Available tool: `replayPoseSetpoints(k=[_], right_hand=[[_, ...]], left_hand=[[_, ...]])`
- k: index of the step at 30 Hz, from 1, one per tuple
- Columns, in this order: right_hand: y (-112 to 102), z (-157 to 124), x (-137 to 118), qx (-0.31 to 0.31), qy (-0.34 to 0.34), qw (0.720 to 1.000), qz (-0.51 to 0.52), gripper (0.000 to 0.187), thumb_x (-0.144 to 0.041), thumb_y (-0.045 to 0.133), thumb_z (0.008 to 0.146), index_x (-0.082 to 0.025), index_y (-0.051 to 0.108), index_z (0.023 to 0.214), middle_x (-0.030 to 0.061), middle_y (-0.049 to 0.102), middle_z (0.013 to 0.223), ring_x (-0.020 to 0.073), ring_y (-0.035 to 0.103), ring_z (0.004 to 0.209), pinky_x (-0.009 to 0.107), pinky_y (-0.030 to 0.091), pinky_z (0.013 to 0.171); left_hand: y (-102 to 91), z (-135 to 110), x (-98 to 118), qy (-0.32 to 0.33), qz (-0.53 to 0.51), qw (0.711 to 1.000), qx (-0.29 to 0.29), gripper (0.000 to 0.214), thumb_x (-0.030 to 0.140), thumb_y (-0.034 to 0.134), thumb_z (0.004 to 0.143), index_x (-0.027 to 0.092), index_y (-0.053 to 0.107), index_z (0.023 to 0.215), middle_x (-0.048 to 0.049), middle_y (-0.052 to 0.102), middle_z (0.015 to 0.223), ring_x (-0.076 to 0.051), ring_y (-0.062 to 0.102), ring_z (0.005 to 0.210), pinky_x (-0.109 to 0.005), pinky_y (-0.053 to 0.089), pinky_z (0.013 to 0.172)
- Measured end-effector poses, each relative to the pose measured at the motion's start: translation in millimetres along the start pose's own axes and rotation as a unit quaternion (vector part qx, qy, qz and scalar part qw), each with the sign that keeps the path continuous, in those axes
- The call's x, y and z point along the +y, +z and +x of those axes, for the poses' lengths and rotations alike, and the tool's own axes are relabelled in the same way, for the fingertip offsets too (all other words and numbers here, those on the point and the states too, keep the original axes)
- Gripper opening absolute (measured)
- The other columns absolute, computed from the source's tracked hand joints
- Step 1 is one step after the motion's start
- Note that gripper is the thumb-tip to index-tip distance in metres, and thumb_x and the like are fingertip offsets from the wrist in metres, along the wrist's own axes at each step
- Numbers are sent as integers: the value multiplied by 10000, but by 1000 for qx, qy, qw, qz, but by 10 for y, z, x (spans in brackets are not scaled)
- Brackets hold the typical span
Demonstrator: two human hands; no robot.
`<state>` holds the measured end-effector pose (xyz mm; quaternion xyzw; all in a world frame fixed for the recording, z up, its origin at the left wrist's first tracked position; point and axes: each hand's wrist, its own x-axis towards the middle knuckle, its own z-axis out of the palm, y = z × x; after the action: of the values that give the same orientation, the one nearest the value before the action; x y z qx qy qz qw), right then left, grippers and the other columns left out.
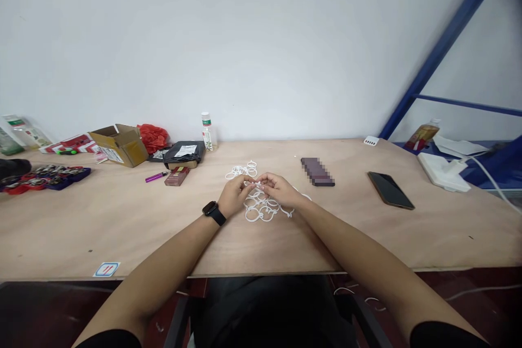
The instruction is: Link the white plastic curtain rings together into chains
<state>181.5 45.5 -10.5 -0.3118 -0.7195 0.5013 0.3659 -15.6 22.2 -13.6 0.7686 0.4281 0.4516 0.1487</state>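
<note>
My left hand (pixel 237 194) and my right hand (pixel 278 190) meet over the middle of the table, fingers pinched together. Between the fingertips is a small white plastic ring piece (pixel 258 185), mostly covered by them. Just below my hands lies a loose group of white plastic rings (pixel 261 212) with small clasp-like ends. Behind my left hand sits a second cluster of white rings (pixel 240 170). A black watch (pixel 212 210) is on my left wrist.
Right of my hands lie a blurred dark phone (pixel 317 171) and a black phone (pixel 390 190). To the left are a cigarette pack (pixel 177 176), a purple lighter (pixel 156 176), a black package (pixel 184 152), a bottle (pixel 207 133) and an open carton (pixel 118 145).
</note>
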Motion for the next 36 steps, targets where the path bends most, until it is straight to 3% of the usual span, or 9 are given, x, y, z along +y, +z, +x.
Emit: replayPoseSetpoints(k=[5,12,22,29,36], right_hand=[[-95,-1,8,65,-31,984,-161,218,-282,581,800,-170,652,972,-16,596,718,95,484,577,216,378,546],[-261,15,77,130,-21,966,-222,280,-254,532,786,-148,725,959,18,660,714,120,524,589,228,390,566],[-287,-5,39,122,-34,954,-271,245,-208,508,746,-142,725,839,-29,532,535,105,416,492,227,325,527],[-297,-2,54,127,-47,948,-289,217,-161,490,709,-161,706,733,-7,606,579,119,489,538,230,359,565],[-337,-3,17,127,-58,943,-303,243,-145,452,714,-178,681,639,18,671,639,150,582,629,241,401,621]], left_hand=[[-6,-14,-1,13,-2,1000,26,183,318,585,896,182,639,1006,-19,675,808,-121,580,679,-245,463,648],[-32,-3,-55,36,13,998,39,187,292,578,887,195,703,987,-47,703,851,-120,552,638,-263,464,633],[-91,-4,-67,1,38,998,42,177,127,544,758,173,701,825,-11,652,730,-113,511,604,-245,416,610],[-102,0,-105,-8,44,999,2,195,93,495,707,163,671,754,-8,654,695,-118,537,589,-238,413,589],[-78,-4,-89,21,75,997,-28,244,61,441,726,182,653,711,-13,675,720,-149,606,695,-268,472,693]])
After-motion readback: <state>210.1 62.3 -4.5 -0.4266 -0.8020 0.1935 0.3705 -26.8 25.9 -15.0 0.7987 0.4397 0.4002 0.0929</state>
